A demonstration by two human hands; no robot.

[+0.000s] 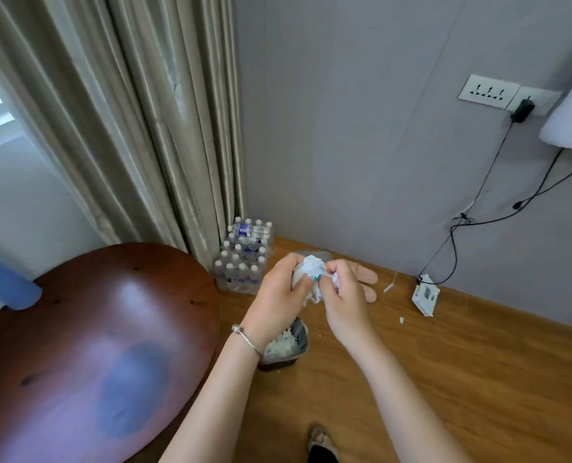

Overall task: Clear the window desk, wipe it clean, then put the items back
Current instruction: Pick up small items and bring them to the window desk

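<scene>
Where the window light falls at the far left, we see a blue-and-white object (7, 285) at the left edge of the round desk (77, 345), too blurred to name. That desk is glossy reddish-brown wood with dark knots. Behind it hang beige satin curtains (137, 111) in long folds. Beside their hem, on the plank floor (445, 379), stand shrink-wrapped packs of clear water bottles (243, 259), too many to count surely.

Our left hand (278, 295), a silver bracelet (248, 339) on its wrist, and our right hand (341, 295) both curl their fingers round one crumpled white tissue wad (311, 272), held off the desk's right edge. Directly beneath sits a small dark bin (286, 349) holding more white crumpled paper.

Rightward, a white box (425, 295) lies against the grey wall, cabled to one black plug (522, 110) in the sockets (488, 91).
</scene>
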